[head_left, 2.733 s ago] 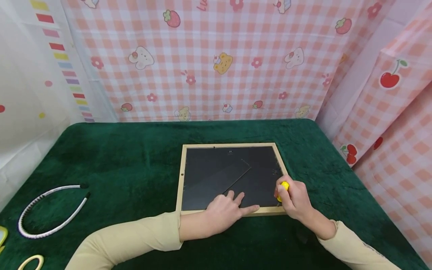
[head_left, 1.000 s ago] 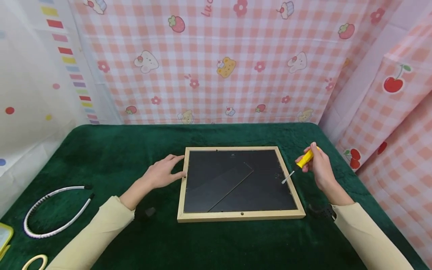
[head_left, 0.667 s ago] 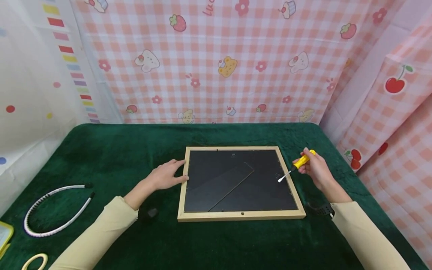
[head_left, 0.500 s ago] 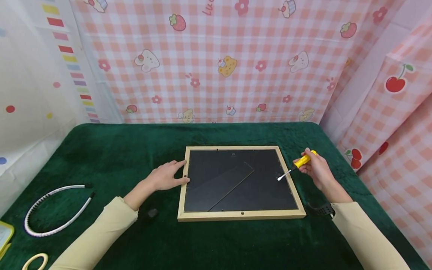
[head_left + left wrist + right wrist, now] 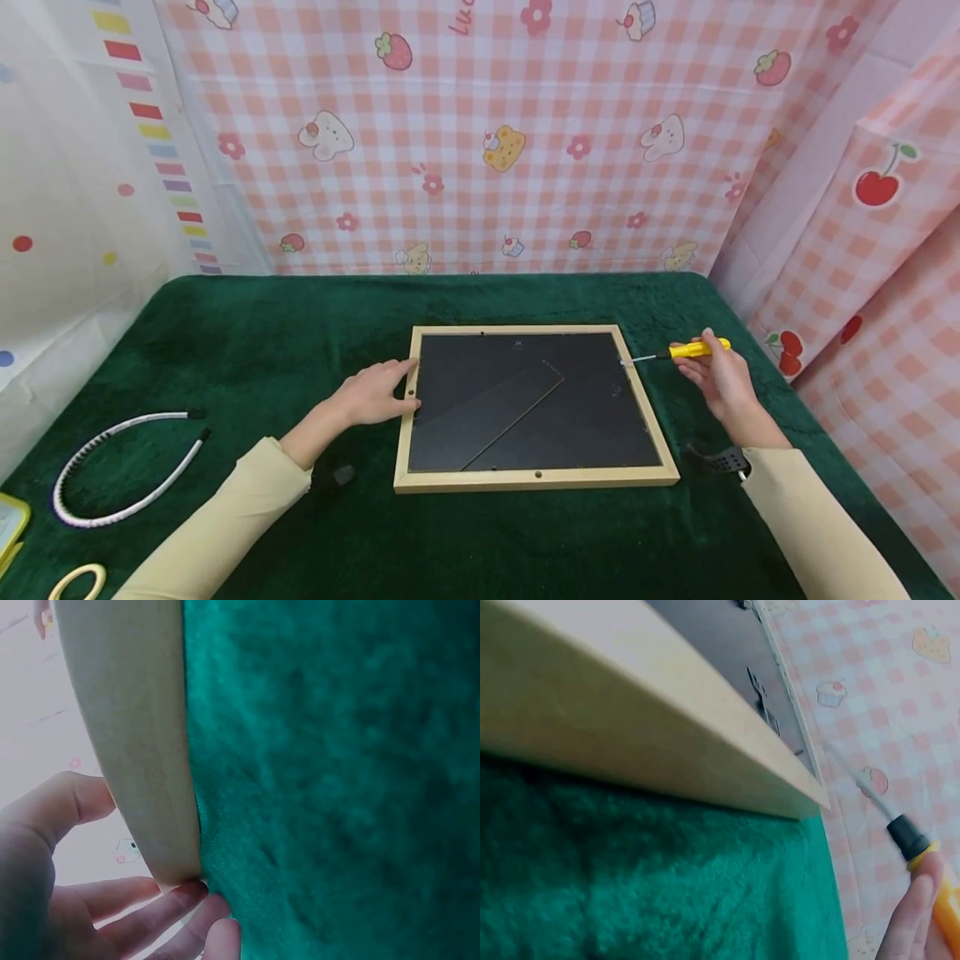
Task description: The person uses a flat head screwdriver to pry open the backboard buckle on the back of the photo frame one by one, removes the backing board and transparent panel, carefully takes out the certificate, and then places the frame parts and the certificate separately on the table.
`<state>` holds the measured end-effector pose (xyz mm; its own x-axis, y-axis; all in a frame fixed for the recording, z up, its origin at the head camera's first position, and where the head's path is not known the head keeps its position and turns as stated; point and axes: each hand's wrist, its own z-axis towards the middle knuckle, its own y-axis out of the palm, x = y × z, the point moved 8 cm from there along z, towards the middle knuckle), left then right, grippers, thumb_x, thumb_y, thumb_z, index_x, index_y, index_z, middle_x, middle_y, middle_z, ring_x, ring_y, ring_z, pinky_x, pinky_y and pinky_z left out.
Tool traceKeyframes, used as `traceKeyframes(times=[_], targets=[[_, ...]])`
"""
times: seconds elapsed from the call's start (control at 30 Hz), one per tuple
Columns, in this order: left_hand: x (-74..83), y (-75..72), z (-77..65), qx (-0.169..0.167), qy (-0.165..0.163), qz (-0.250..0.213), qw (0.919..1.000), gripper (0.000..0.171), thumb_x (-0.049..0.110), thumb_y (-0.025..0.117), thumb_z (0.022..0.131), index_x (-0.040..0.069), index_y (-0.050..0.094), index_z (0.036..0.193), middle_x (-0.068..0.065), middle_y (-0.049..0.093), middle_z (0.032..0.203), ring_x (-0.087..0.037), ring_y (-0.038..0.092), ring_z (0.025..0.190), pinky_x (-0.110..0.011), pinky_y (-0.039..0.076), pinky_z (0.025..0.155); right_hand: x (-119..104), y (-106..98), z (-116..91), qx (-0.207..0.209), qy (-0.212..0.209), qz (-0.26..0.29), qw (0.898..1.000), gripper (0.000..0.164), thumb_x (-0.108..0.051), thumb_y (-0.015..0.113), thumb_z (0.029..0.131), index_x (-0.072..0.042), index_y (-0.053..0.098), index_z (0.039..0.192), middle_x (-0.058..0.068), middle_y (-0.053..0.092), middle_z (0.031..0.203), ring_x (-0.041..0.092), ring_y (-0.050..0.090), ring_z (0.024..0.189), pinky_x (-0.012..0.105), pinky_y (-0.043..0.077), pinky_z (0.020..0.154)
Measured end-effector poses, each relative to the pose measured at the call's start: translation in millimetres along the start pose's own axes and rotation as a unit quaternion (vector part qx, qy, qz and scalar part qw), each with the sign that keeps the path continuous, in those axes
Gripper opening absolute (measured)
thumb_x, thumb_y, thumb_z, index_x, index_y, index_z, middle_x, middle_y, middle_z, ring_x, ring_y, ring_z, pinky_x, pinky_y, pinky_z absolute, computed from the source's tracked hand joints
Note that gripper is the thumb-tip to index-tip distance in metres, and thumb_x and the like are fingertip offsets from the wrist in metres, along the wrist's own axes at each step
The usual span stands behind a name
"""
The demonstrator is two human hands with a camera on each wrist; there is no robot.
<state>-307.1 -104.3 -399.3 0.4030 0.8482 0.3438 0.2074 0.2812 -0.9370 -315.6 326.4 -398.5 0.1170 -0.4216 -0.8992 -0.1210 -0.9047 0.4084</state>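
A picture frame (image 5: 480,482) with a light wooden rim lies back side up, showing its black backing board (image 5: 480,400) and folded stand. At its left rim rests my left hand (image 5: 375,393); in the left wrist view, thumb and fingertips touch the wooden edge (image 5: 139,735) near a corner. My right hand (image 5: 731,387) pinches the yellow handle of a flathead screwdriver (image 5: 684,351). Its shaft points left, the tip at the inner side of the right rim. Small metal tabs (image 5: 761,697) stand along the rim's inside in the right wrist view.
A dark green cloth (image 5: 315,333) covers the table. On its left lie a white headband (image 5: 123,429), a yellow-edged item (image 5: 11,529) and a pale yellow ring-shaped handle (image 5: 78,575), both cut off by the view. Pink checked curtains (image 5: 450,150) hang behind and at right.
My left hand has gone from the near rim to the left rim. My right hand, still gripping the screwdriver, has left the near right corner; its tip has since shifted farther up the right rim.
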Motion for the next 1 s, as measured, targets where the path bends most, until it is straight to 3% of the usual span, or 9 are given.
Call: traceKeyframes(times=[0.13, 0.23, 0.37, 0.6, 0.67, 0.8, 0.87, 1.0], targets=[[-2.4, 0.2, -1.1, -0.005, -0.001, 0.011, 0.9999, 0.068, 0.037, 0.058, 0.083, 0.001, 0.034, 0.134, -0.019, 0.046, 0.122, -0.029, 0.048, 0.103, -0.046, 0.042, 0.076, -3, 29, -8, -0.064, -0.011, -0.039, 0.997, 0.033, -0.032, 0.049, 0.09, -0.002, 0.04, 0.101, 0.006, 0.066, 0.089, 0.016, 0.061, 0.072, 0.025, 0.048, 0.069], [-2.6, -1.2, -4.5, -0.006, -0.007, 0.023, 0.9997, 0.071, 0.044, 0.057, 0.082, 0.003, 0.034, 0.135, -0.018, 0.04, 0.128, -0.031, 0.042, 0.111, -0.05, 0.039, 0.081, -2, 69, -18, -0.134, -0.032, -0.122, 0.983, 0.031, -0.031, 0.044, 0.093, -0.001, 0.042, 0.099, 0.007, 0.065, 0.091, 0.016, 0.061, 0.071, 0.025, 0.049, 0.068], [10.6, -2.5, -10.9, -0.007, 0.023, 0.051, 0.9984, 0.079, 0.056, 0.056, 0.077, 0.006, 0.036, 0.135, -0.016, 0.03, 0.137, -0.033, 0.03, 0.12, -0.052, 0.031, 0.089, 8, 122, -33, -0.214, -0.06, -0.219, 0.95, 0.031, -0.028, 0.042, 0.094, 0.002, 0.045, 0.097, 0.009, 0.064, 0.091, 0.018, 0.06, 0.072, 0.026, 0.049, 0.067], [60.4, 10.9, -26.4, -0.067, 0.145, 0.096, 0.9825, 0.095, 0.069, 0.056, 0.066, 0.012, 0.032, 0.137, -0.009, 0.023, 0.142, -0.027, 0.021, 0.127, -0.048, 0.021, 0.096, 36, 193, -57, -0.321, -0.057, -0.3, 0.896, 0.023, -0.016, 0.038, 0.096, 0.006, 0.047, 0.097, 0.018, 0.061, 0.093, 0.027, 0.059, 0.074, 0.034, 0.05, 0.067], [70.6, 16.2, -28.9, -0.082, 0.158, 0.107, 0.9782, 0.097, 0.071, 0.056, 0.064, 0.013, 0.031, 0.138, -0.008, 0.023, 0.142, -0.026, 0.02, 0.127, -0.047, 0.022, 0.097, 41, 210, -66, -0.35, -0.069, -0.32, 0.878, 0.02, -0.01, 0.038, 0.096, 0.007, 0.047, 0.096, 0.02, 0.06, 0.091, 0.029, 0.059, 0.074, 0.036, 0.05, 0.066], [80.7, 24.9, -30.4, -0.102, 0.154, 0.123, 0.9749, 0.094, 0.069, 0.057, 0.065, 0.017, 0.03, 0.139, -0.006, 0.023, 0.142, -0.024, 0.022, 0.126, -0.046, 0.025, 0.096, 45, 234, -81, -0.393, -0.089, -0.348, 0.847, 0.016, -0.004, 0.038, 0.094, 0.01, 0.047, 0.095, 0.021, 0.06, 0.088, 0.032, 0.058, 0.071, 0.039, 0.049, 0.064], [82.6, 27.6, -30.2, -0.109, 0.148, 0.126, 0.975, 0.092, 0.067, 0.059, 0.066, 0.019, 0.031, 0.139, -0.005, 0.024, 0.142, -0.024, 0.024, 0.125, -0.045, 0.028, 0.095, 46, 240, -83, -0.399, -0.098, -0.352, 0.841, 0.014, -0.002, 0.039, 0.094, 0.01, 0.047, 0.095, 0.021, 0.06, 0.087, 0.033, 0.058, 0.07, 0.041, 0.049, 0.063], [84.1, 29.8, -29.3, -0.11, 0.144, 0.137, 0.974, 0.089, 0.066, 0.059, 0.066, 0.021, 0.033, 0.138, -0.005, 0.027, 0.141, -0.024, 0.028, 0.123, -0.043, 0.032, 0.092, 41, 244, -83, -0.383, -0.122, -0.357, 0.843, 0.012, -0.001, 0.039, 0.093, 0.008, 0.047, 0.093, 0.02, 0.059, 0.084, 0.033, 0.057, 0.068, 0.043, 0.049, 0.062]])
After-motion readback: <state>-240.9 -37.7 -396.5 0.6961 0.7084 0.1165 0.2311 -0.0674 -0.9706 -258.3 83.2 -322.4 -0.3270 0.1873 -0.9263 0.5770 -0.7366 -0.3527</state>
